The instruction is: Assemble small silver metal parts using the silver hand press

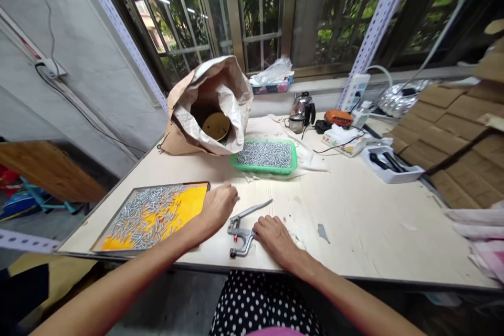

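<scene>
A pair of snap-fastener pliers (241,236) lies near the table's front edge, jaws toward me and handles spread apart. My right hand (274,237) rests on the table with its fingers curled over the lower handle; the upper handle points away, untouched. My left hand (219,205) is closed in a pinch just left of the pliers, beside the tray's right edge. Whatever its fingertips may hold is too small to make out. Many small silvery metal pieces (153,212) are scattered over the shallow yellow-bottomed tray (197,200) at the left.
Behind the pliers stands a green basket (271,170) full of similar metal pieces. A large paper sack (185,139) with a round yellowish object inside leans beside it. Toward the right are a glass pot (301,113), a tissue pack (342,140), a white tray (397,174) and stacked cardboard (452,126).
</scene>
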A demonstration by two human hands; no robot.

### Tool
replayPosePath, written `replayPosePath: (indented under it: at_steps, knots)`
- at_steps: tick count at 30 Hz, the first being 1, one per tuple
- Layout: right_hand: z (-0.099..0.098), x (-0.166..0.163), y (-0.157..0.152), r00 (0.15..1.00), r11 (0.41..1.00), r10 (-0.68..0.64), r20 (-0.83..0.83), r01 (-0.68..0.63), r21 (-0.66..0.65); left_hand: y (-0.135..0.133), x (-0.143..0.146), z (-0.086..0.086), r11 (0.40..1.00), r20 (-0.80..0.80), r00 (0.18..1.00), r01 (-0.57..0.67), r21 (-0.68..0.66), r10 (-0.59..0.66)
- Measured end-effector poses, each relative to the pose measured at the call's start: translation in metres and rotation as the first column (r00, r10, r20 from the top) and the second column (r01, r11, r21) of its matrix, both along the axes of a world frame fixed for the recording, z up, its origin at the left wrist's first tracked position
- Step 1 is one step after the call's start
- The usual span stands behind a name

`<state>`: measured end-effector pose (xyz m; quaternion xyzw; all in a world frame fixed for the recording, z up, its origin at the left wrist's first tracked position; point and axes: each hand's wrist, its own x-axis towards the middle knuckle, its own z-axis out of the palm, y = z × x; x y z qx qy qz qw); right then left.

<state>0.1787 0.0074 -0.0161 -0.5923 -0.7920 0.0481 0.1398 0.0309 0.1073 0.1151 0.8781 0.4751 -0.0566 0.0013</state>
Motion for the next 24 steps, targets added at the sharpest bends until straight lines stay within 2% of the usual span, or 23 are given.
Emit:
replayPosePath:
  at_steps: [2, 4, 7, 9, 11, 15, 17, 20, 24]
  knots:
    - [0.000, -0.001, 0.000, 1.000, 1.000, -0.020, 0.002, 0.020, 0.017, 0.013, 0.022, 0.030, 0.982, 0.175, 0.984, 0.010, 0.191, -0.044]
    - [-0.001, -0.002, -0.001, 1.000, 0.999, -0.030, -0.001, 0.030, 0.043, 0.020, 0.034, 0.053, 0.954, 0.283, 0.956, -0.007, 0.299, -0.081]
    - [-0.005, -0.002, -0.002, 1.000, 0.997, -0.023, 0.000, 0.023, 0.078, 0.025, 0.023, 0.063, 0.944, 0.322, 0.943, -0.026, 0.330, -0.087]
    - [-0.008, 0.000, -0.003, 1.000, 0.996, -0.009, 0.002, 0.008, 0.094, 0.029, -0.005, 0.055, 0.950, 0.301, 0.953, -0.056, 0.306, -0.041]
    - [-0.013, 0.002, -0.004, 1.000, 0.994, 0.004, -0.011, -0.002, 0.111, 0.035, -0.043, 0.040, 0.962, 0.254, 0.966, -0.108, 0.249, 0.043]
    - [-0.022, 0.004, -0.006, 0.998, 0.986, 0.042, -0.049, -0.034, 0.165, 0.043, -0.127, -0.003, 0.973, 0.110, 0.969, -0.226, 0.047, 0.219]
    - [-0.024, 0.004, -0.007, 0.998, 0.982, 0.047, -0.044, -0.038, 0.185, 0.041, -0.158, -0.024, 0.974, 0.031, 0.974, -0.224, -0.036, 0.225]
    - [-0.026, 0.003, -0.008, 0.998, 0.980, 0.047, -0.041, -0.038, 0.194, 0.036, -0.181, -0.047, 0.981, -0.013, 0.988, -0.157, -0.116, 0.157]
    - [-0.027, 0.002, -0.009, 0.999, 0.980, 0.030, -0.031, -0.024, 0.195, 0.032, -0.180, -0.060, 0.987, -0.026, 0.998, -0.068, -0.145, 0.065]
